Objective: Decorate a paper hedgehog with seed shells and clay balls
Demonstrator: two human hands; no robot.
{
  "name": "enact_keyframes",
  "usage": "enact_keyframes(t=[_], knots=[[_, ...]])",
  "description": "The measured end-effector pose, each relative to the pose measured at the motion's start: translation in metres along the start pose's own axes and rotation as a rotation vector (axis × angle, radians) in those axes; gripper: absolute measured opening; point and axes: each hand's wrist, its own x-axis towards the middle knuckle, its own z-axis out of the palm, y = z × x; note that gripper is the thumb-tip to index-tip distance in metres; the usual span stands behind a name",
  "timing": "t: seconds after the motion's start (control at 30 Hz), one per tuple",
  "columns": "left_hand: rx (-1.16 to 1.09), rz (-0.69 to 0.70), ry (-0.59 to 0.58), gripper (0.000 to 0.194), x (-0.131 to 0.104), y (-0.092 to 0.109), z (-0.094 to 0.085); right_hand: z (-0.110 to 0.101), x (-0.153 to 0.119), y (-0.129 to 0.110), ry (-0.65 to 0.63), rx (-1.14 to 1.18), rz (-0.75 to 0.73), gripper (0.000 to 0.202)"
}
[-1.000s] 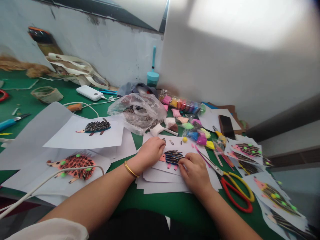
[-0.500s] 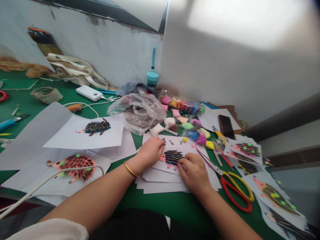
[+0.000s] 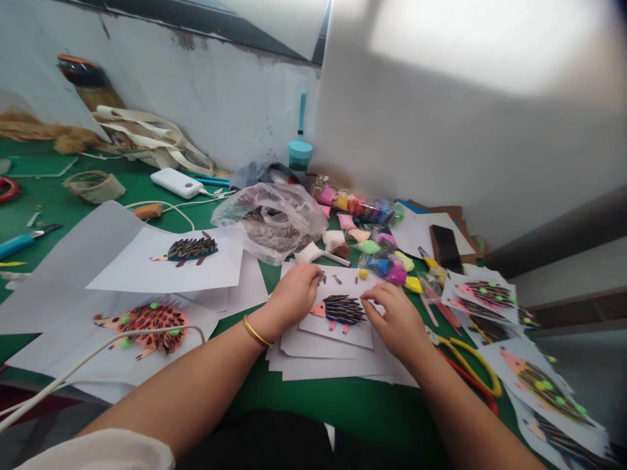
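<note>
Head view: both hands (image 3: pixel 294 297) (image 3: pixel 398 321) curl beside the hedgehog (image 3: pixel 341 309); whether they pinch anything, I cannot tell.

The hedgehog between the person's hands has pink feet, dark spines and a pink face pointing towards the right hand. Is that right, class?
Not quite: the hedgehog has its pink face pointing towards the left hand, not the right hand, as the head view shows. The pink feet and dark spines are right.
</note>
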Motion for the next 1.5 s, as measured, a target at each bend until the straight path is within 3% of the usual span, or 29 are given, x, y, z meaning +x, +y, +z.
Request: enact_keyframes(t=[0.13,0.27,0.33,0.47,0.6,0.73,0.9,1.17,1.5], knots=[[-0.06,-0.047,0.078,0.02,0.002,0.003,-0.005,0.004,0.04,0.0,-0.189,-0.084,0.11,0.014],[-0.088,-0.055,0.085,0.021,0.002,0.004,-0.007,0.02,0.076,-0.009,-0.299,-0.179,0.124,0.009],[-0.088,-0.053,0.069,0.021,0.001,0.004,-0.007,0.027,0.089,-0.013,-0.348,-0.22,0.11,0.005],[-0.075,-0.044,0.046,0.02,0.001,0.003,-0.006,0.029,0.1,-0.009,-0.378,-0.227,0.099,0.02],[-0.053,-0.021,0.026,0.019,0.001,0.001,-0.005,0.014,0.091,0.009,-0.282,-0.084,0.125,0.029],[-0.045,-0.006,-0.009,0.019,0.001,-0.001,-0.003,-0.002,0.059,0.03,-0.104,0.136,0.191,0.023],[-0.031,0.005,-0.035,0.02,0.0,-0.003,0.0,-0.008,0.018,0.041,-0.107,0.365,0.398,0.022],[-0.023,0.007,-0.065,0.02,0.0,-0.003,-0.001,-0.001,0.001,0.048,-0.198,0.092,0.225,0.016],[-0.014,-0.017,-0.089,0.02,0.0,-0.001,-0.002,-0.002,-0.003,0.045,-0.24,0.033,0.267,0.016]])
